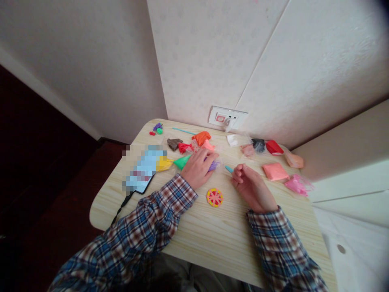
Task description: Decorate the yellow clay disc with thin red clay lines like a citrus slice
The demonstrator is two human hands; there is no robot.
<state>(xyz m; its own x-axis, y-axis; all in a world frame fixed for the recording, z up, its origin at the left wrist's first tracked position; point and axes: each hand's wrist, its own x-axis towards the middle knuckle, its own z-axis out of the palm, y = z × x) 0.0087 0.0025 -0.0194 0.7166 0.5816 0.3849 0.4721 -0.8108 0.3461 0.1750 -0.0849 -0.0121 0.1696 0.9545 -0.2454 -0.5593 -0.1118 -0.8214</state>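
Note:
My left hand (199, 166) lies palm down over the bagged clay, with its fingers stretched out. A bag of purple clay (214, 165) shows at its fingertips, and a bag of green clay (181, 162) pokes out by its wrist side. Whether the fingers grip the purple bag is hidden. My right hand (251, 184) is curled closed around a light blue clay tool (229, 168), whose tip sticks out to the left. Between the two hands a small round clay piece (214, 197) lies flat, with a yellow rim, red inside and pink strips across.
A phone (146, 168) with a black strap and a bag of yellow clay (164, 164) sit on the left. Small clay fruits (158, 128) stand at the far left corner. Several clay bags, including a salmon one (275, 172), line the right. A wall socket (227, 117) is behind.

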